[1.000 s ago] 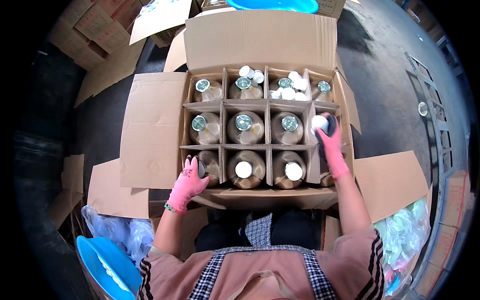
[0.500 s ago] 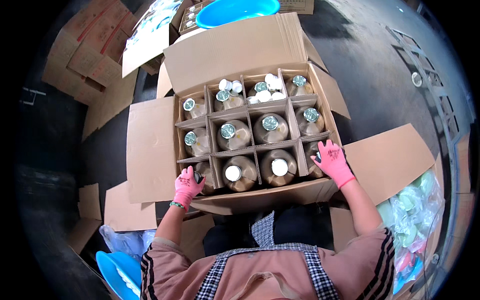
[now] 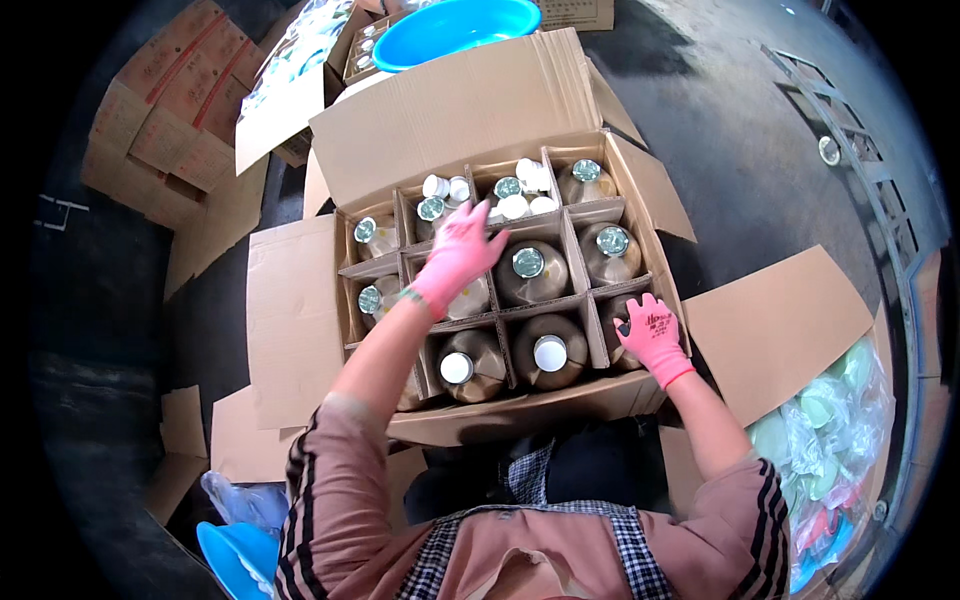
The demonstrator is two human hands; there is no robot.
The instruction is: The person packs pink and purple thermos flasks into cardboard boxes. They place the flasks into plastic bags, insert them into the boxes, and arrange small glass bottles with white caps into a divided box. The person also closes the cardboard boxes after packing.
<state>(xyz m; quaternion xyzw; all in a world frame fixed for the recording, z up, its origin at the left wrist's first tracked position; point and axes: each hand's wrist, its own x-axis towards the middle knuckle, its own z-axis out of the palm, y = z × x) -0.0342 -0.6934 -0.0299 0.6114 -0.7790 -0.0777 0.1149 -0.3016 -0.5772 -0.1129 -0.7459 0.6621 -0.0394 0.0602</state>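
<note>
A large open carton (image 3: 470,90) with cardboard dividers holds several big, clear, round-shouldered bottles, one to a compartment. Two near-row bottles, one left of centre (image 3: 478,385) and one in the middle (image 3: 570,378), wear white screw caps; bottles behind them have silvery-green foil on their mouths. Loose white caps (image 3: 514,207) lie among the bottle tops in the back row. My left hand (image 3: 458,262), pink-gloved, stretches across the carton with fingers apart, its fingertips close to these caps. At the near right corner my right hand (image 3: 650,338), also gloved, curls round a bottle's top, hiding its mouth.
Carton flaps spread left (image 3: 295,290) and right (image 3: 780,330). A blue basin (image 3: 455,35) stands beyond the carton, another blue tub (image 3: 235,550) at lower left. Stacked cartons (image 3: 180,110) rise at far left. A plastic bag of pale green items (image 3: 820,430) lies at right.
My left hand has left the near left bottle and swung forward and right over the carton to the back-row caps. My right hand stays at the near right bottle. The carton appears slightly turned.
</note>
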